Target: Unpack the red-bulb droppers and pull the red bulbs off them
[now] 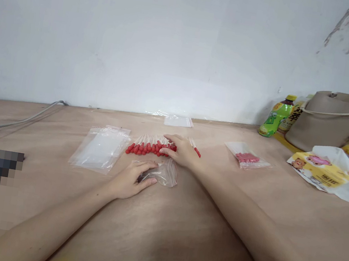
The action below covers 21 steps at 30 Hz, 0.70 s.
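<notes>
Several white sticks with red bulb-like ends [145, 148] lie side by side in a row on the table. My right hand [184, 150] reaches over the right end of this row, thumb and fingers apart, with red ends between them. Whether it grips any cannot be made out. Just nearer to me lies a clear plastic bag [165, 175]. My left hand [131, 180] rests at that bag's left side, its thumb and fingers spread. To the right of my right hand, a few more red-ended sticks [198, 152] lie apart, partly hidden by it.
Flat clear zip bags [100, 149] lie left of the row, and another bag [178, 121] lies by the wall. A bag with small pink-red pieces [248, 157] sits right. Farther right are a tissue pack [327, 170], a green bottle [277, 116] and a beige handbag [331, 120].
</notes>
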Each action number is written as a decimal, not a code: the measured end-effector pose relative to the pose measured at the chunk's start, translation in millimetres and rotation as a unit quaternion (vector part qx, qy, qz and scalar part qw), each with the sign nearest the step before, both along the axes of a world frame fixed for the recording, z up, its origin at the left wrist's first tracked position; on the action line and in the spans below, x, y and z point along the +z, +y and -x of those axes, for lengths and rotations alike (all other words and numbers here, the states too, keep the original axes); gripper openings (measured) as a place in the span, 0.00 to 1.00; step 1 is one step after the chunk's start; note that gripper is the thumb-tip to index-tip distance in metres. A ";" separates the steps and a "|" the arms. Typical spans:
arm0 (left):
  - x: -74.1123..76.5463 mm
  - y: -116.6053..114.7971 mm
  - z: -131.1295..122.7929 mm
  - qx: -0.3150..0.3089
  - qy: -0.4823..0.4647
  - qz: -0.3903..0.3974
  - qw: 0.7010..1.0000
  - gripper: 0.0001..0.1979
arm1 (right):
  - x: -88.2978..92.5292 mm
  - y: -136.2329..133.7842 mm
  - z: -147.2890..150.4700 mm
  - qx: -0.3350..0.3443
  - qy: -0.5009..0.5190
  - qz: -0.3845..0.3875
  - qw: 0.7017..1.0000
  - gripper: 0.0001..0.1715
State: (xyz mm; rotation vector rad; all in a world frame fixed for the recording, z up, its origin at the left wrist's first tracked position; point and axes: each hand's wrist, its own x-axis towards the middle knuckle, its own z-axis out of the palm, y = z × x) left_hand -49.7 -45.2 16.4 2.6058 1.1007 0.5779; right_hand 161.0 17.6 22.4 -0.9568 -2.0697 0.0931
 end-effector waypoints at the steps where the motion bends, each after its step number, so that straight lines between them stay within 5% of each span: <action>1: -0.1 -0.1 0.1 -0.001 -0.002 -0.002 1.000 0.20 | 0.3 -5.5 -3.8 -0.008 0.024 0.003 1.000 0.22; 10: 1.0 0.3 1.6 -0.051 0.046 -0.001 0.998 0.29 | -21.9 -77.7 -54.0 -0.006 0.061 0.063 0.996 0.07; 14: 2.5 -1.6 -0.7 -0.095 0.114 -0.029 0.989 0.37 | -16.2 -93.0 -52.2 0.034 0.008 0.090 0.995 0.10; 17: 2.6 -3.8 -1.8 -0.054 0.139 -0.037 0.988 0.30 | -8.3 -95.1 -41.9 0.066 -0.018 0.105 0.992 0.12; 21: 1.6 -3.3 -1.2 -0.034 0.174 -0.027 0.984 0.28 | -12.1 -91.4 -28.2 0.018 0.010 0.201 0.979 0.18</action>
